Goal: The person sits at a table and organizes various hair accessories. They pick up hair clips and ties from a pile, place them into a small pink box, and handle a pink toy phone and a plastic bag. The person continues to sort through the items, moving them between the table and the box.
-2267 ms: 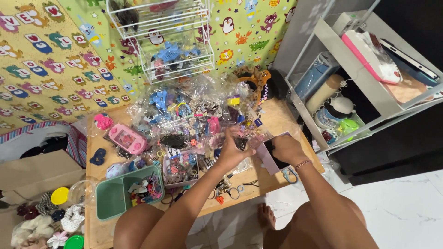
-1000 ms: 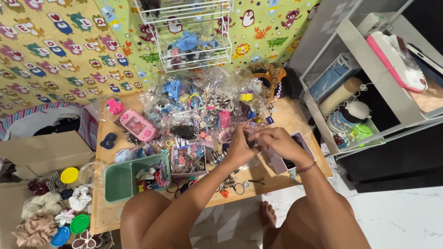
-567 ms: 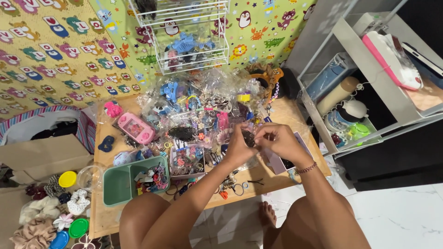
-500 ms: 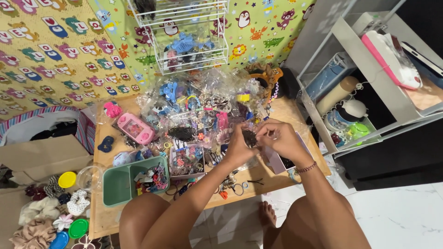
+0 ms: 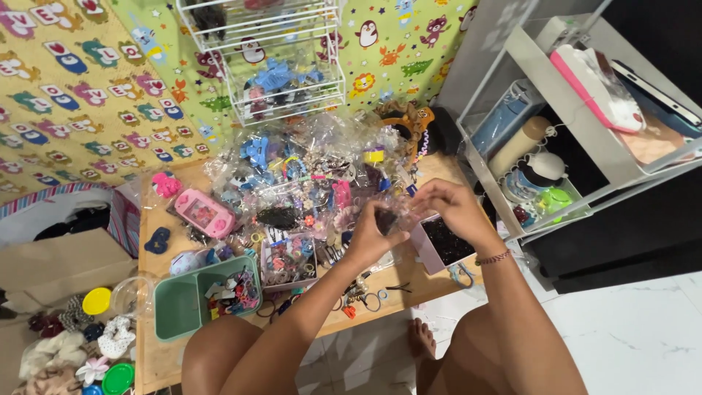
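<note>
Both hands meet above the low wooden table (image 5: 431, 281). My left hand (image 5: 371, 235) and my right hand (image 5: 446, 206) together pinch a small clear plastic bag with dark contents (image 5: 389, 218). Directly behind them lies a big heap of clear bags holding colourful hair accessories (image 5: 307, 179). Under my right wrist sits a small pale open box (image 5: 441, 245) with dark items inside. A bracelet circles my right wrist.
A green divided tray (image 5: 179, 306) and a pink handheld toy (image 5: 204, 213) lie at the table's left. A white wire rack (image 5: 281, 80) stands behind. A white shelf unit (image 5: 578, 146) is on the right; scrunchies and lids (image 5: 80, 344) lie on the floor left.
My right hand left the pale box and came up to meet my left hand; both now hold the small bag. The view shifted slightly.
</note>
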